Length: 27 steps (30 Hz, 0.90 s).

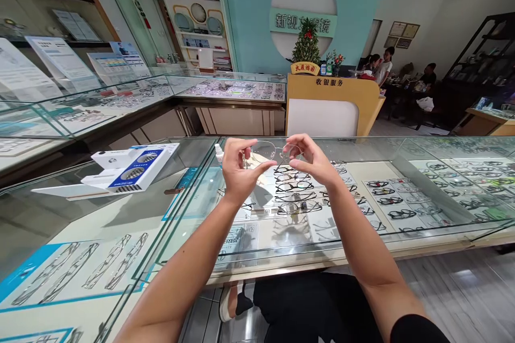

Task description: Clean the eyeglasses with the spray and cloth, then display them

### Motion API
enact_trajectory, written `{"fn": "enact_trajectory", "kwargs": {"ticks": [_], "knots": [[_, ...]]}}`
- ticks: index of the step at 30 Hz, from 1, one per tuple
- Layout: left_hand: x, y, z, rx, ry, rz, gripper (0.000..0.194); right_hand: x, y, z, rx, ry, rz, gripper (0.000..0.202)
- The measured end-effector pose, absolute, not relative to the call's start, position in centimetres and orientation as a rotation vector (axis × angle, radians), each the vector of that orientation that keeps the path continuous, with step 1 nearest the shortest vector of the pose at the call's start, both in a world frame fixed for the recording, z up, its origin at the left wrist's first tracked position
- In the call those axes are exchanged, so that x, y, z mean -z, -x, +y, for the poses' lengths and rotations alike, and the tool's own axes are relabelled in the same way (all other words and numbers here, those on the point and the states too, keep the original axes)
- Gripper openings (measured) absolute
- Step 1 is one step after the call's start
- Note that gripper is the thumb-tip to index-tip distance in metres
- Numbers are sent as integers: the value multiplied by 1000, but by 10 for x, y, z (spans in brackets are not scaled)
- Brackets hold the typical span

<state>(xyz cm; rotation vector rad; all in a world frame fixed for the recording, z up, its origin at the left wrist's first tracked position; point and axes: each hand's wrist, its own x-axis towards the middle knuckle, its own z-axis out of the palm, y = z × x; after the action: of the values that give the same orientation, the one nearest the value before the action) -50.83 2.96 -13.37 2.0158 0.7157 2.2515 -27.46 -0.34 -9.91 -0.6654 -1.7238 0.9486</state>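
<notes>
A pair of thin-rimmed eyeglasses (279, 151) is held up over the glass display case (362, 148) between my two hands. My left hand (240, 168) pinches one side of the frame, thumb below and fingers above. On the other side, my right hand (311, 161) grips near the second lens, its fingers curled. The lenses are clear and the bridge shows between my thumbs. Behind my left hand a small white bottle (219, 153) stands on the glass, and a pale cloth (257, 163) lies partly hidden by that hand.
Rows of eyeglasses (295, 187) lie inside the case below my hands. An opened white and blue box (132, 171) sits on the glass at left. Farther back stand a yellow cashier counter (333, 83) and more display cases (237, 88). Several people are at the far right.
</notes>
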Motion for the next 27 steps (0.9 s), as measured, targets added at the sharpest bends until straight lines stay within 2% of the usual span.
{"fn": "enact_trajectory", "kwargs": {"ticks": [5, 12, 27], "knots": [[92, 509, 33, -2371, -1887, 588, 74, 63, 276, -11, -817, 624, -1728, 69], [18, 505, 42, -2402, -1922, 361, 79, -2, 276, -21, -384, 554, -1719, 62], [11, 511, 24, -2139, -2194, 722, 53, -1, 251, -21, -81, 739, -1712, 58]]}}
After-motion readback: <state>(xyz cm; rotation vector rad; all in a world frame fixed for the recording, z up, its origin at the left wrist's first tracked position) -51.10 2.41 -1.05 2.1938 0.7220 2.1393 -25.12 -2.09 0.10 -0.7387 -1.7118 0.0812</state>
